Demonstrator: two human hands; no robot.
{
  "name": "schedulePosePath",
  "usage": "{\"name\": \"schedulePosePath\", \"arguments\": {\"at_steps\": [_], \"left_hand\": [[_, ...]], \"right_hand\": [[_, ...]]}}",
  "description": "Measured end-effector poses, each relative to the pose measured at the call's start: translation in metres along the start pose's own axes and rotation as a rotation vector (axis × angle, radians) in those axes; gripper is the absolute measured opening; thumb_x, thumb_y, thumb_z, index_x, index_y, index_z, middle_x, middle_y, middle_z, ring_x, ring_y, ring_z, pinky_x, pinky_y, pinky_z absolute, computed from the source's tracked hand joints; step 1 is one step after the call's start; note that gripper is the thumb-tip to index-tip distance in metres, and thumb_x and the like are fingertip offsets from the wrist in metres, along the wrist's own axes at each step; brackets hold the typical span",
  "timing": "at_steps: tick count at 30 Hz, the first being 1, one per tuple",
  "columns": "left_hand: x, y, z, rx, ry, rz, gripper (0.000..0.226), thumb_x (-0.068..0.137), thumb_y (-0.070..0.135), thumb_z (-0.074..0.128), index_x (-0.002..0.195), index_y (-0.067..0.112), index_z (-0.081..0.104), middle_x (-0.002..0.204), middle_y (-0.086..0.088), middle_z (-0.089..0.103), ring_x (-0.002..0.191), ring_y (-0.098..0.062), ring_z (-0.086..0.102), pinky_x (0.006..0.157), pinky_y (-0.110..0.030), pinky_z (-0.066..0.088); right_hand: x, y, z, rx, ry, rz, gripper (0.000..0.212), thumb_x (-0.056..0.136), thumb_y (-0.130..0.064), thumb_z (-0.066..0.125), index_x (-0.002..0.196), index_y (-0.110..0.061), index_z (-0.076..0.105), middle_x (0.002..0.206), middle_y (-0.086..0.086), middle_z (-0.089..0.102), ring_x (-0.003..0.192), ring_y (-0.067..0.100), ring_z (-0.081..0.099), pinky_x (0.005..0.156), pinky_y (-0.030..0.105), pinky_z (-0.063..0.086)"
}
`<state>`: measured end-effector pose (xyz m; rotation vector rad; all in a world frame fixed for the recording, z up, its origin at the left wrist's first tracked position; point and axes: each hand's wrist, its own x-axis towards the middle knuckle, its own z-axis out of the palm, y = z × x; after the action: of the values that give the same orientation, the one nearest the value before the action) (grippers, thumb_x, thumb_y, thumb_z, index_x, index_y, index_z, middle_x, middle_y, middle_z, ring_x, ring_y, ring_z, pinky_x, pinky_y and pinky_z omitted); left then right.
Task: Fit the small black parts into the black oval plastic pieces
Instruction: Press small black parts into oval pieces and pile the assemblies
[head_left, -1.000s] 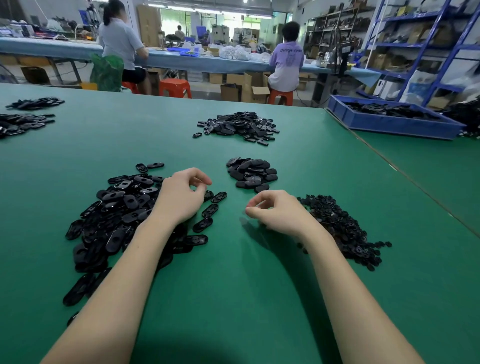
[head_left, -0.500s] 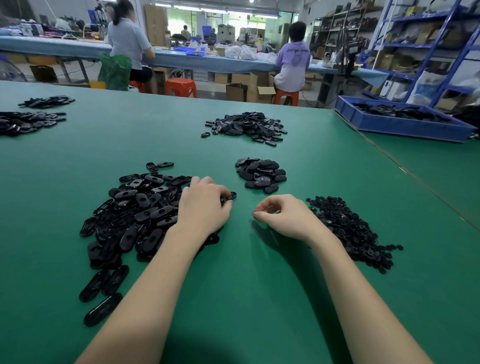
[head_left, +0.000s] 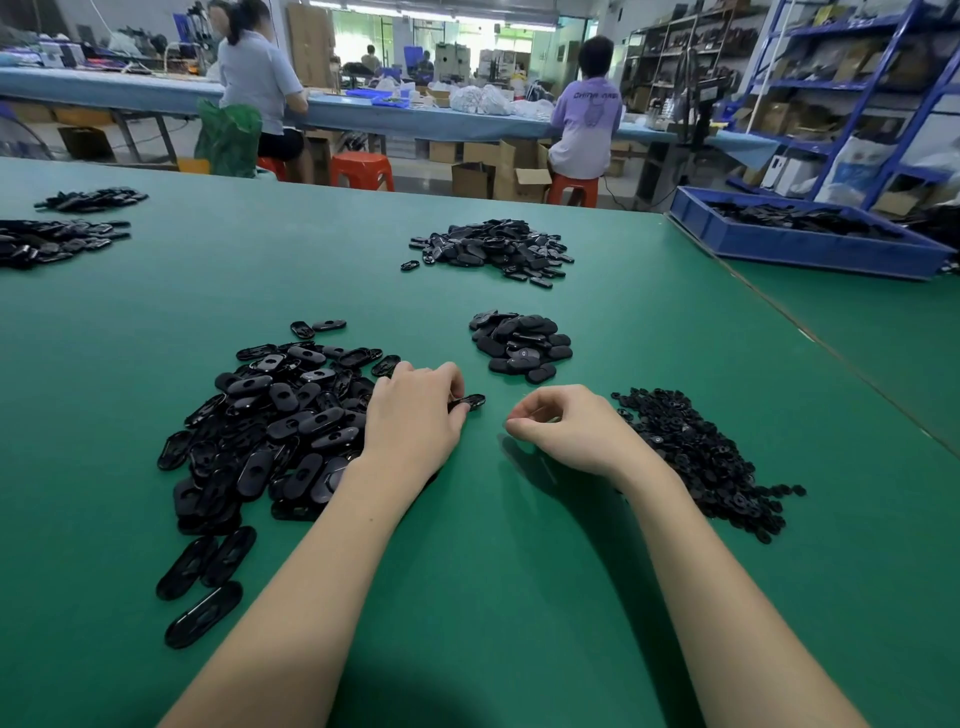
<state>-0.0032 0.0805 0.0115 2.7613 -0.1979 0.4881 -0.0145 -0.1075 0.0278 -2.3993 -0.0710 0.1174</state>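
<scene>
Clearly light, stiff stuff: flat black oval plastic pieces (head_left: 280, 431) heaped left of centre on the green table (head_left: 519, 597), glossy and likely slippery on their faces. Small black parts (head_left: 696, 457), ring-like and tiny, piled right of centre, just beside the right wrist. Nearer the middle, slightly above the hands, a smaller heap of black ovals (head_left: 519, 345), probably finished ones. Another pile (head_left: 491, 249) further up, more at the upper left, and a blue tray (head_left: 810, 244) at the upper right.

Left hand (head_left: 415, 415) curled at the heap's right edge, fingertips pinching one black oval piece (head_left: 470, 401) by its near end, the far end poking out over the table. Right hand (head_left: 566, 426) hovering just right of it, thumb and forefinger closed together as a grip; probably on one small part, yet too small to confirm, so cannot tell.

Best taken by the long rims rather than the slick faces, hollow side up. Small parts best pinched at the edge, easy to drop or flick away. Little force likely needed; stiff plastic, probably a press or snap fit.
</scene>
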Motion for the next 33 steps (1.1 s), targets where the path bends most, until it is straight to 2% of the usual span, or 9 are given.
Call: {"name": "schedulePosePath", "arguments": {"at_steps": [5,7,9,13,18,24,28,30,33], "left_hand": [[-0.003,0.003,-0.001,-0.056,0.052,-0.034,0.017,0.100,0.034,0.056,0.103,0.020,0.065,0.084,0.004,0.060,0.100,-0.025,0.053,0.084,-0.036,0.040],[0.002,0.005,-0.005,-0.295,-0.002,-0.095,0.013,0.098,0.032,0.059,0.096,0.021,0.065,0.075,0.008,0.058,0.089,-0.020,0.059,0.078,-0.029,0.045],[0.006,0.011,-0.010,-0.547,-0.070,-0.170,0.012,0.096,0.032,0.061,0.092,0.022,0.065,0.073,0.010,0.066,0.073,-0.008,0.060,0.065,-0.016,0.042],[0.002,0.027,-0.010,-0.860,-0.252,-0.233,0.013,0.097,0.032,0.061,0.095,0.022,0.068,0.085,0.005,0.078,0.070,-0.009,0.062,0.066,-0.025,0.046],[-0.003,0.041,-0.007,-1.161,-0.353,-0.339,0.004,0.096,0.023,0.066,0.098,0.019,0.067,0.083,0.005,0.077,0.066,-0.006,0.067,0.054,-0.018,0.047],[-0.008,0.051,0.000,-1.218,-0.407,-0.417,0.005,0.095,0.009,0.065,0.100,0.011,0.065,0.085,-0.009,0.073,0.063,-0.011,0.070,0.052,-0.018,0.051],[-0.009,0.051,0.003,-1.148,-0.393,-0.385,0.007,0.094,0.010,0.066,0.101,0.010,0.067,0.085,-0.010,0.075,0.071,-0.016,0.073,0.060,-0.021,0.057],[-0.010,0.050,0.004,-1.144,-0.395,-0.382,0.007,0.093,0.009,0.066,0.099,0.011,0.068,0.084,-0.009,0.076,0.070,-0.016,0.073,0.062,-0.022,0.057],[-0.010,0.050,0.004,-1.136,-0.390,-0.379,0.007,0.093,0.009,0.066,0.099,0.011,0.069,0.084,-0.009,0.076,0.068,-0.015,0.072,0.063,-0.021,0.058]], "right_hand": [[-0.001,0.000,-0.001,0.019,0.015,0.000,0.008,0.087,-0.039,0.071,0.091,-0.032,0.074,0.088,-0.018,0.070,0.088,0.003,0.065,0.075,0.023,0.049],[-0.002,0.000,-0.001,0.070,0.042,-0.020,0.008,0.088,-0.035,0.071,0.096,-0.032,0.072,0.089,-0.016,0.071,0.082,0.003,0.066,0.070,0.021,0.047],[-0.002,-0.001,-0.002,0.211,0.066,-0.031,0.011,0.091,-0.030,0.070,0.102,-0.032,0.069,0.094,-0.011,0.072,0.074,0.008,0.068,0.072,0.025,0.051],[-0.005,-0.005,-0.013,0.474,0.108,-0.022,0.006,0.096,-0.026,0.068,0.101,-0.024,0.070,0.091,-0.003,0.071,0.058,0.003,0.062,0.054,0.015,0.047],[-0.010,-0.001,-0.024,0.456,0.111,0.036,0.006,0.095,-0.028,0.070,0.092,-0.023,0.072,0.076,-0.011,0.072,0.053,0.004,0.055,0.049,0.015,0.040],[-0.013,0.009,-0.047,0.188,0.147,0.095,0.018,0.094,-0.044,0.064,0.092,-0.028,0.073,0.079,-0.017,0.076,0.057,0.004,0.059,0.064,0.025,0.046],[-0.017,0.023,-0.070,-0.252,0.128,0.225,0.008,0.086,-0.036,0.067,0.082,-0.033,0.074,0.090,-0.011,0.075,0.089,0.014,0.068,0.088,0.035,0.056],[-0.021,0.025,-0.075,-0.365,0.088,0.283,0.005,0.083,-0.035,0.071,0.082,-0.036,0.075,0.096,-0.010,0.075,0.096,0.017,0.067,0.090,0.035,0.056],[-0.025,0.021,-0.074,-0.430,0.069,0.320,0.008,0.077,-0.042,0.078,0.083,-0.037,0.076,0.097,-0.011,0.074,0.095,0.016,0.066,0.082,0.030,0.052]]}}
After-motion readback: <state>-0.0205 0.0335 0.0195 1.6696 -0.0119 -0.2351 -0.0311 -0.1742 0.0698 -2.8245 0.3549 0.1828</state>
